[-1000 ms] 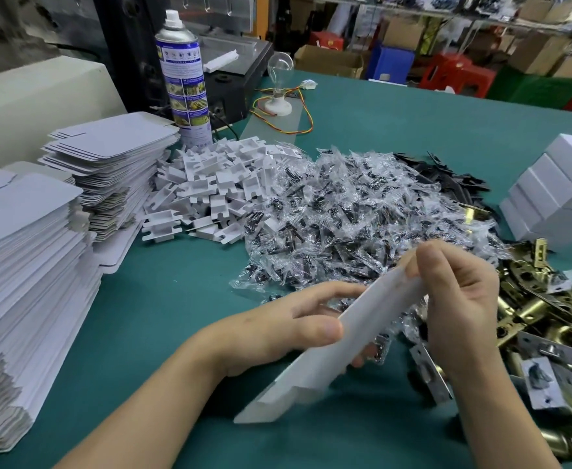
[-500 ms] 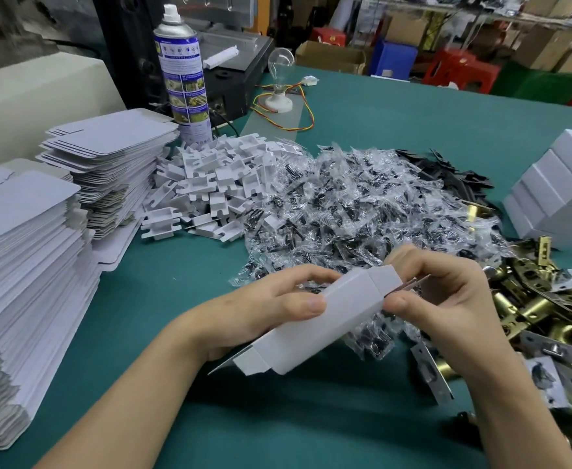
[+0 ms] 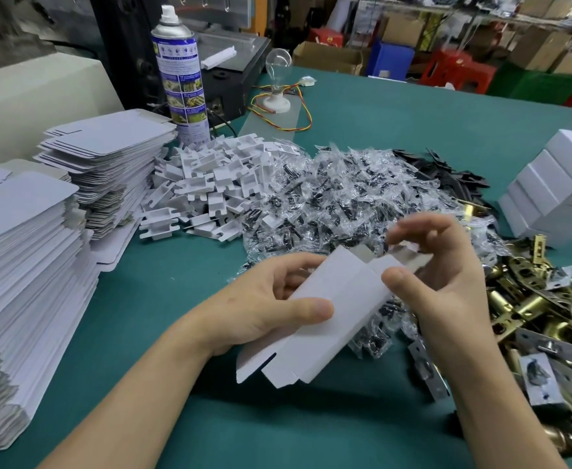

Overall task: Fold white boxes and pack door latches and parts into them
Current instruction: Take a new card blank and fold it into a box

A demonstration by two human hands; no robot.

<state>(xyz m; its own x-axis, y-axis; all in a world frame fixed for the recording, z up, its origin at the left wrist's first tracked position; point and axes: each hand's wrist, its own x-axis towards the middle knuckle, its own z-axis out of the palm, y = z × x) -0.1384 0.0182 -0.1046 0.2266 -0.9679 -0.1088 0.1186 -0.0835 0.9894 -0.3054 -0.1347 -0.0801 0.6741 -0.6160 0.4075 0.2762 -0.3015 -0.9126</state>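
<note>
A half-folded white box (image 3: pixel 332 309) is held above the green table (image 3: pixel 413 123), tilted, with its near flaps hanging open. My left hand (image 3: pixel 264 309) grips its middle, thumb on top. My right hand (image 3: pixel 447 275) is at the far end: the thumb touches the box and the blurred, loosely curved fingers hover over the raised end flap. Brass door latches (image 3: pixel 531 316) lie heaped at the right. Small clear bags of dark parts (image 3: pixel 338 198) form a big pile behind the box.
Two stacks of flat box blanks (image 3: pixel 17 265) (image 3: pixel 108 154) stand at the left. White plastic pieces (image 3: pixel 210 177), a spray can (image 3: pixel 179 76) and a light bulb (image 3: pixel 277 69) lie behind. Folded white boxes (image 3: pixel 555 191) are stacked far right, beside black parts (image 3: pixel 447 174).
The box has been opened from flat into a tube. My right hand has let go of its pinch on the far end, and its fingers have lifted over the flap.
</note>
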